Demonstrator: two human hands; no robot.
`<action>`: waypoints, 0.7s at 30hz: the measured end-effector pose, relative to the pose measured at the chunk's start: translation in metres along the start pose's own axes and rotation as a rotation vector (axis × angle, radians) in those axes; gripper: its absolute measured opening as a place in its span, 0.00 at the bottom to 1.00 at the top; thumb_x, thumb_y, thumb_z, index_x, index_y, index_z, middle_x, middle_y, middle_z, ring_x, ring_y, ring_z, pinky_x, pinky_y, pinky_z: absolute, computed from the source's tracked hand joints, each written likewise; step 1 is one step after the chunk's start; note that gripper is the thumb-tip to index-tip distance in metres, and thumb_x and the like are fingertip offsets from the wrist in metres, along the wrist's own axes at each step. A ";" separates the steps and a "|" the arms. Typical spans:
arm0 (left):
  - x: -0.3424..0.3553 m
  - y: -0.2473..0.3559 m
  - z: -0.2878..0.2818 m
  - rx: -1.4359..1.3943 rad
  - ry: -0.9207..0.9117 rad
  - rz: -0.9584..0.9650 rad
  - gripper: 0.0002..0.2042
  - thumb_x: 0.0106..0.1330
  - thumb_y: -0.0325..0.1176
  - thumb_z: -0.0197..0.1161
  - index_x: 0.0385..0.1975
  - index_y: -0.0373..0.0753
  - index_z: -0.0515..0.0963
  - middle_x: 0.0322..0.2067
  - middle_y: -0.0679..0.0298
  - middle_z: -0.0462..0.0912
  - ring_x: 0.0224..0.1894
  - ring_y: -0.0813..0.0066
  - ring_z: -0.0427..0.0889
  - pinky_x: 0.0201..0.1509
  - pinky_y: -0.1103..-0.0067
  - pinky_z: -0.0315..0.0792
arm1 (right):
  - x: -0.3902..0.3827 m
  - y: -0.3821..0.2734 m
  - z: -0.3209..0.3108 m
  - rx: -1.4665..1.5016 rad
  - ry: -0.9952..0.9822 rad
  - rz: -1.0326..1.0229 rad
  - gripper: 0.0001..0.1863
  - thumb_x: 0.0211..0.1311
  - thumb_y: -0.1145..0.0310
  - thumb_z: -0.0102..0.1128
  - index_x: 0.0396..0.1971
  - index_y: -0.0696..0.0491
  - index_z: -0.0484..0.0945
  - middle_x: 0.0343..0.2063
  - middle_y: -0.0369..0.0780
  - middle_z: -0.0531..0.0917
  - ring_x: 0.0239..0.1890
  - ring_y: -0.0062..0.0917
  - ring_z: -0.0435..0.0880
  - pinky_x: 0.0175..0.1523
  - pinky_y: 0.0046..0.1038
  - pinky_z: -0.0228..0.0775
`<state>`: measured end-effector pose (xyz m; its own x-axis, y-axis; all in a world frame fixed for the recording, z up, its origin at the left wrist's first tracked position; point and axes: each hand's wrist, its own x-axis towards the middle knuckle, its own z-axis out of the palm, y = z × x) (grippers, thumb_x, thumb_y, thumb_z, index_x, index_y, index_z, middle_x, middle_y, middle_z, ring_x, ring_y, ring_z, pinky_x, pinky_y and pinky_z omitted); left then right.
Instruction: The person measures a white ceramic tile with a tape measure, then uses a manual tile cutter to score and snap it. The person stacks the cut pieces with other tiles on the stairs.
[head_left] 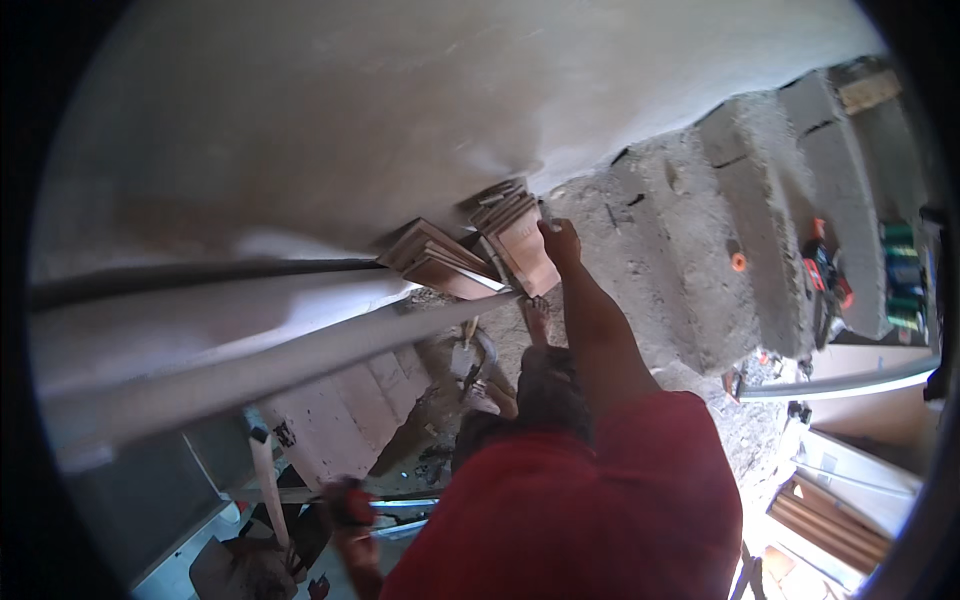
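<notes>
My right hand (pixel 560 243) reaches forward and grips the upper right edge of a stack of flat tan tiles (pixel 515 250) leaning on the wall. A second leaning stack of tiles (pixel 432 258) sits just left of it. My left hand (pixel 358 548) is low at the left, closed on a red and black tool (pixel 348 505), blurred and hard to identify. Below the tiles, near my feet, lies a trowel (pixel 462 358).
Rough concrete steps (pixel 760 240) fill the right, with an orange roll (pixel 739 262) and red tools (pixel 826 275) on them. A long pale pipe (pixel 250 365) crosses the left. Boards (pixel 825 520) lie at lower right. The plastered wall (pixel 420 100) spans the top.
</notes>
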<state>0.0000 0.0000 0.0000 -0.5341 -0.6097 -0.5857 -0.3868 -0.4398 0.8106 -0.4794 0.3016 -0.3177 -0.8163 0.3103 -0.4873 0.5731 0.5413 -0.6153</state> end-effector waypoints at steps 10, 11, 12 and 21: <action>-0.040 -0.087 0.048 -0.047 0.208 -0.655 0.29 0.32 0.25 0.61 0.44 0.40 0.71 0.34 0.61 0.77 0.30 0.67 0.78 0.38 0.68 0.78 | 0.026 -0.032 0.046 0.080 0.104 0.032 0.42 0.42 0.44 0.75 0.53 0.52 0.68 0.50 0.50 0.72 0.55 0.47 0.71 0.57 0.44 0.66; -0.045 -0.086 0.050 -0.042 0.219 -0.667 0.28 0.33 0.25 0.61 0.44 0.40 0.71 0.34 0.61 0.77 0.30 0.67 0.78 0.38 0.68 0.78 | 0.023 -0.031 0.045 0.067 0.095 0.034 0.41 0.42 0.43 0.75 0.52 0.51 0.68 0.49 0.50 0.72 0.55 0.47 0.72 0.56 0.45 0.66; -0.049 -0.085 0.051 -0.037 0.226 -0.678 0.28 0.33 0.26 0.61 0.44 0.40 0.71 0.34 0.62 0.77 0.31 0.67 0.78 0.38 0.68 0.78 | 0.019 -0.032 0.048 0.082 0.115 0.032 0.41 0.42 0.43 0.74 0.52 0.51 0.68 0.49 0.49 0.72 0.54 0.46 0.72 0.56 0.45 0.67; -0.063 -0.079 0.056 -0.011 0.232 -0.724 0.26 0.37 0.28 0.61 0.44 0.41 0.72 0.35 0.62 0.77 0.32 0.67 0.78 0.39 0.68 0.77 | 0.006 -0.034 0.055 0.055 0.151 0.049 0.40 0.42 0.43 0.74 0.50 0.52 0.68 0.48 0.48 0.72 0.54 0.46 0.73 0.54 0.47 0.68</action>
<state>0.0221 0.1104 -0.0268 0.0224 -0.2887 -0.9572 -0.5727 -0.7885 0.2244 -0.4998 0.2416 -0.3340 -0.7863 0.4513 -0.4219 0.6125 0.4802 -0.6279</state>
